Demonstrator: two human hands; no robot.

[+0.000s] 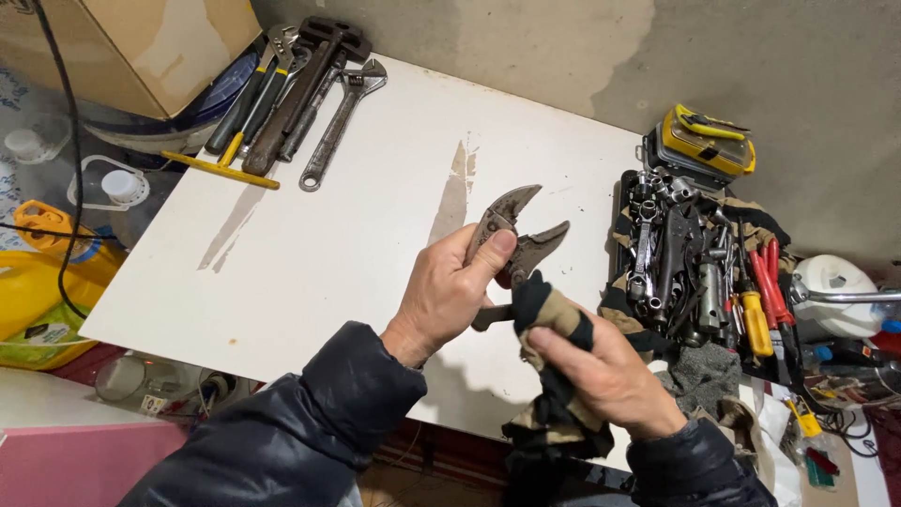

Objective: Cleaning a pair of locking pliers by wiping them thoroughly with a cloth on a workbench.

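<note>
Left hand (449, 293): closed around the pliers (514, 235) at centre frame, thumb pressed on the side of the head, tool held above the tabletop (375, 207).
Pliers: rusty, dirty metal, jaws parted and pointing toward the upper right; the lower end runs down into the cloth.
Right hand (605, 376): clenched on a black and tan cloth (549, 324), lower right of centre, pressing it against the pliers just below the head; the rest of the cloth hangs down past the tabletop edge.
Tabletop: white board, smeared with brownish streaks.
Upper left: a row of wrenches and long-handled tools (300, 94) lying side by side, beside a cardboard box (141, 42).
Right side: a heap of sockets and screwdrivers (694, 272) with red and yellow handles, a yellow and black case (704, 141) behind it.
Sleeves: dark quilted jacket on both arms.
</note>
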